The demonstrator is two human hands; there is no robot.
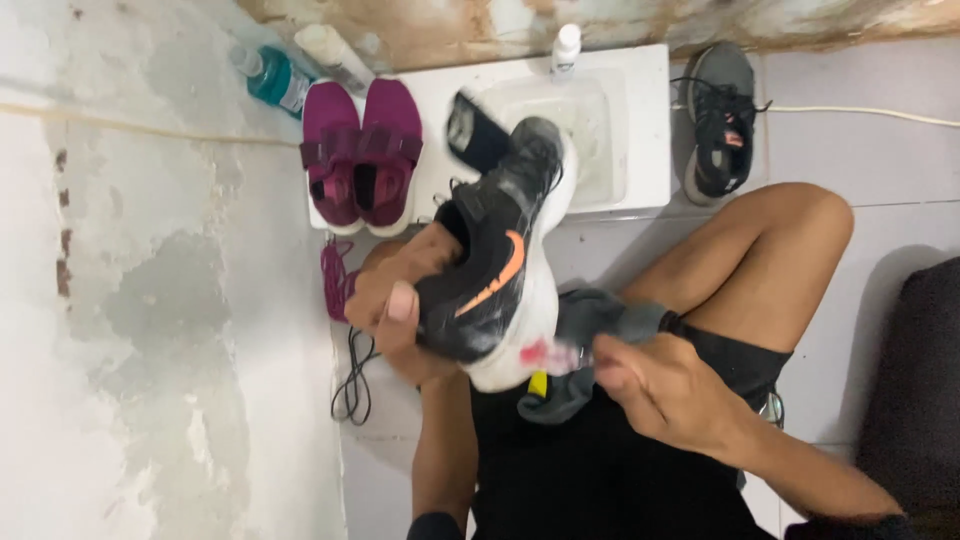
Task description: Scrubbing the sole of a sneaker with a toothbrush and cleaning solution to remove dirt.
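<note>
Left hand (400,305) grips black sneaker (495,265); right hand's (665,390) blurred brush (548,354) indistinct

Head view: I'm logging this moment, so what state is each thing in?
Black sneaker: held up, laces out.
Left hand: gripping the black sneaker's heel.
Right hand: closed on a grey cloth.
Magenta shoes: paired, on the white basin.
Grey sneaker: on the floor, laced.
Black laces: loose on floor.
</note>
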